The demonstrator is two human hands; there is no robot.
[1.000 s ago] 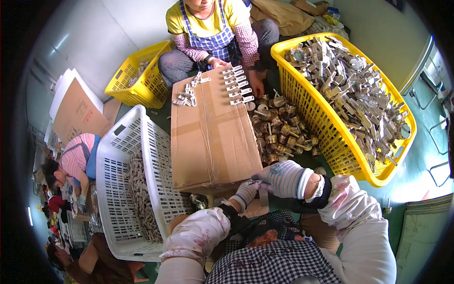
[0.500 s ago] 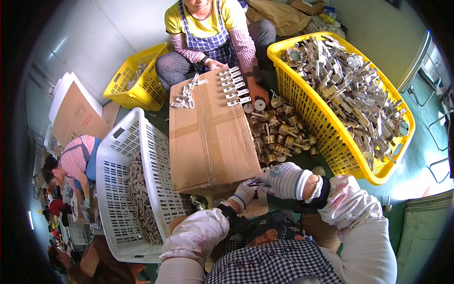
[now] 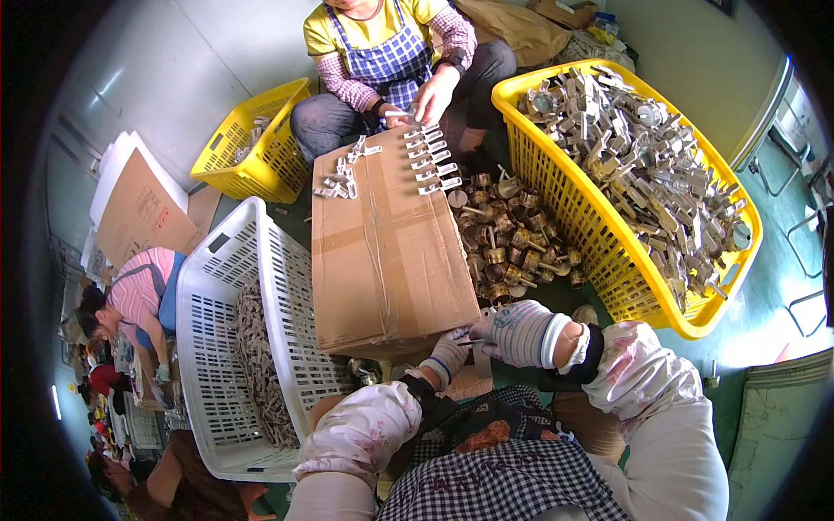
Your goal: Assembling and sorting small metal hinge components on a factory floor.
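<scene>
Across the cardboard box (image 3: 395, 252), the co-worker's left hand (image 3: 436, 94) has come up from beside the heap of parts to the box's far edge, where it now meets that co-worker's right hand (image 3: 395, 115) at a pale metal piece; the wearer's own 2 hands have barely shifted. Those 2 hands, in striped gloves, meet just off the near end of the box, above the apron (image 3: 495, 486). The right hand (image 3: 521, 332) has its fingertips closed on a small thin piece (image 3: 470, 342), which sits between the 2 hands and is too small to make out. The left hand (image 3: 446, 358) has its fingers right at that piece, though whether they grip it I cannot tell. On the box top, a row of metal clips (image 3: 432, 161) lines the far right edge, and a loose cluster of similar pieces (image 3: 337, 183) lies to its left. Right of the box is the heap of round brass-coloured parts (image 3: 512, 256), and beyond it a large yellow basket (image 3: 569, 174) full of metal parts with flat levers (image 3: 625, 156). Left of the box stands a white basket (image 3: 300, 295) holding many small metal pieces (image 3: 259, 365), with a smaller yellow basket (image 3: 248, 165) farther back.
</scene>
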